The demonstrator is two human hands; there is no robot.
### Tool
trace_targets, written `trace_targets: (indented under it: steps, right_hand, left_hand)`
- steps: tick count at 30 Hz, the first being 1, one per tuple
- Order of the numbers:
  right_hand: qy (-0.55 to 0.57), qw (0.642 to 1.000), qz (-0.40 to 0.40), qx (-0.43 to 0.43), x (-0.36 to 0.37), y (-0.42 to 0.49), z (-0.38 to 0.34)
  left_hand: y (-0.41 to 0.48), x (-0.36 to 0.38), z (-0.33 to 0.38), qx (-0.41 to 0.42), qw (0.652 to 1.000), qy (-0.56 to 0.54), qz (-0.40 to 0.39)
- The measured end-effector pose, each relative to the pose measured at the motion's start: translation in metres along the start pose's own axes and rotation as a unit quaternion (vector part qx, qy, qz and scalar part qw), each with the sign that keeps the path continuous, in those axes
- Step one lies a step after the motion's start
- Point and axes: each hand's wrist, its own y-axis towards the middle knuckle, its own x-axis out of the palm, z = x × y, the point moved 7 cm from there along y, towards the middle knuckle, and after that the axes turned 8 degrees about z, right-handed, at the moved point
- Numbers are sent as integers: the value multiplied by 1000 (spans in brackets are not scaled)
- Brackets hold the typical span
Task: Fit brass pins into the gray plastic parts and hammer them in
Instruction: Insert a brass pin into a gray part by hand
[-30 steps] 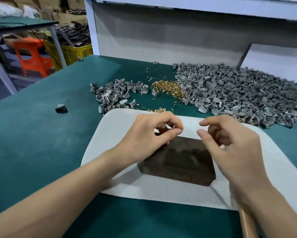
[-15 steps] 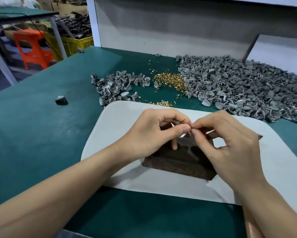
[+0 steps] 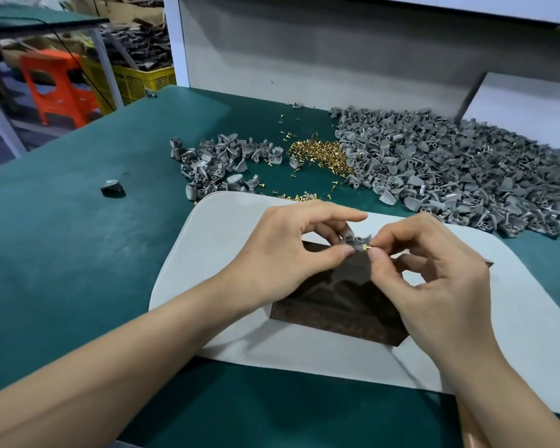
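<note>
Over the dark block (image 3: pixel 336 302) on the pale mat (image 3: pixel 223 240), the left hand (image 3: pixel 281 253) pinches 1 gray plastic part (image 3: pixel 356 239); the right hand (image 3: pixel 433 279) pinches a brass pin (image 3: pixel 366 247) against it. Beyond, loose pins (image 3: pixel 320 153) lie between 2 gray heaps (image 3: pixel 450 169). Far left, a yellow crate (image 3: pixel 142 82) holds dark pieces.

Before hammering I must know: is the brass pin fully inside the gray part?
Not fully. The brass pin shows outside the gray part, pinched by the right hand.

Orange stool (image 3: pixel 57 87), yellow crate (image 3: pixel 142 79), grey back wall (image 3: pixel 336 59)
</note>
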Motion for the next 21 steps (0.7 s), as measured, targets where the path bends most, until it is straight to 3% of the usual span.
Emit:
trace_targets:
  steps: [4,10,15,21]
  right_hand:
    - [13,1000,6,11,-1,2,7]
    - [74,991,-22,108,6,-3,19]
    - [253,934,2,254,9,-5,26]
    - [207,955,13,214,7,-5,18]
  left_hand:
    - [1,-1,0,1,1000,-1,8]
    - [0,1,4,-19,999,-49,-7]
    - [-1,1,7,-39,995,-96,-12]
    - [-2,-3,2,-68,992,-107,16]
